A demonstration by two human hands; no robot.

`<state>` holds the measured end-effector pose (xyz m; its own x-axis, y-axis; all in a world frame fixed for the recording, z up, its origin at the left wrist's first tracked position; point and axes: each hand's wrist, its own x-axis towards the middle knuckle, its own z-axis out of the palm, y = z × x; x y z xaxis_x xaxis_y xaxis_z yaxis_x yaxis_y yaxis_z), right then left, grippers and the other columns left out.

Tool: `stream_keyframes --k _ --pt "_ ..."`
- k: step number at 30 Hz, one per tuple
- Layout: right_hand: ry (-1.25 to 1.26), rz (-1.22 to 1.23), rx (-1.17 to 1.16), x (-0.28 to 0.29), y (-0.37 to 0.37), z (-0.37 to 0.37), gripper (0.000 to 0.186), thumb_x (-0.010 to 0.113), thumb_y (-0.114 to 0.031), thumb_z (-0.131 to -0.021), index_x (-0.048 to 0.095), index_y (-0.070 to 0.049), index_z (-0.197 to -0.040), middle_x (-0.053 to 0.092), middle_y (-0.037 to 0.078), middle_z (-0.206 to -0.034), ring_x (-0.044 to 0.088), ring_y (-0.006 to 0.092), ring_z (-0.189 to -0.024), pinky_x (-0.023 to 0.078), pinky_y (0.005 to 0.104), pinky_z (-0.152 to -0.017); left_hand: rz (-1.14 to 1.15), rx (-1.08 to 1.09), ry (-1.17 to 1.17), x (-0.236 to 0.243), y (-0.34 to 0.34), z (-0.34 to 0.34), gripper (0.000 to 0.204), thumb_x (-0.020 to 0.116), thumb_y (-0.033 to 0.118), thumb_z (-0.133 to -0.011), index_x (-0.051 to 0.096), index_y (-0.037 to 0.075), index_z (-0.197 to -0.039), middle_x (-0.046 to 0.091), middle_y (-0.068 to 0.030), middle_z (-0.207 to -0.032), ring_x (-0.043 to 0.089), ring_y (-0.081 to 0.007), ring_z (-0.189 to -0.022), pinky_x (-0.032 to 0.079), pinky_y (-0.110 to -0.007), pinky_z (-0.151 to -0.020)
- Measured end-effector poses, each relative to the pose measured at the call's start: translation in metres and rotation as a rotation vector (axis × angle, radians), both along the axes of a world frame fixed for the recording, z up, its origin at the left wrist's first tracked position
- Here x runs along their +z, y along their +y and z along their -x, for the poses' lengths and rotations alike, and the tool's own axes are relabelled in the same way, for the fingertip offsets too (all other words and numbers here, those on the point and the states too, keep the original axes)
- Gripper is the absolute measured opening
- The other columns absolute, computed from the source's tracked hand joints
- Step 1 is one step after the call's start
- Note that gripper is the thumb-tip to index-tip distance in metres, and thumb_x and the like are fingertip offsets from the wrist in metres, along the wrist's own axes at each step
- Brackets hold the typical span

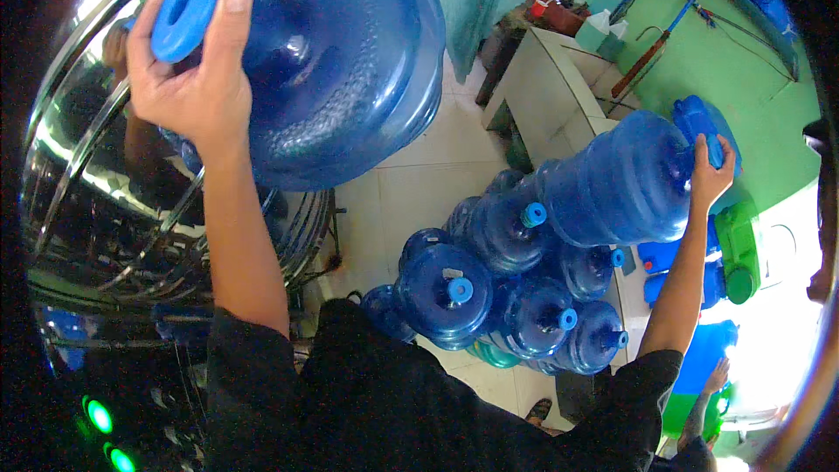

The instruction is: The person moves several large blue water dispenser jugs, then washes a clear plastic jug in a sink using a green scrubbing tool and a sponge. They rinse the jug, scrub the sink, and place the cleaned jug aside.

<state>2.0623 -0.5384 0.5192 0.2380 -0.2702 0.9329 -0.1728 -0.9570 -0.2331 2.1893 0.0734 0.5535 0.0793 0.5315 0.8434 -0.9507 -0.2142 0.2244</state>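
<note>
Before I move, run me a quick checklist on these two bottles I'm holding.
1. Left grip: ok, left hand around the neck of the left bottle.
2. Right grip: ok, right hand at the neck of the right bottle.
3. Right bottle upright: not ok, tipped on its side.
4. Co-worker's hand off both bottles: ok, it's at the lower right.
5. Right bottle's underside free of the standing bottles: cannot tell.
</note>
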Motion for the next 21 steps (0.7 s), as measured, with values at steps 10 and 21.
stream_keyframes --k 10,21 --pt "0.356 -0.045 -0.145 0.046 -0.032 -0.015 0.058 0.075 -0.045 -0.082 0.064 0.0 -0.117 0.068 0.022 -0.11 0.065 0.0317 -0.104 0.046 0.0387 -0.095 -0.149 0.018 0.165 -0.029 -0.027 -0.071 0.05 0.089 0.011 -0.072 0.064 -0.003 -0.113 0.066 -0.0083 -0.102 0.064 -0.0133 -0.089 0.052 -0.027 -0.082" --pt "0.581 -0.468 -0.146 0.064 -0.055 -0.008 0.038 0.066 -0.028 -0.093 0.06 0.0 -0.118 0.06 0.007 -0.104 0.055 0.0143 -0.092 0.045 0.0261 -0.082 -0.18 -0.173 0.355 -0.148 -0.074 -0.272 0.079 0.092 0.029 -0.063 0.055 -0.008 -0.123 0.063 -0.0169 -0.11 0.069 -0.0276 -0.091 0.055 -0.037 -0.083"
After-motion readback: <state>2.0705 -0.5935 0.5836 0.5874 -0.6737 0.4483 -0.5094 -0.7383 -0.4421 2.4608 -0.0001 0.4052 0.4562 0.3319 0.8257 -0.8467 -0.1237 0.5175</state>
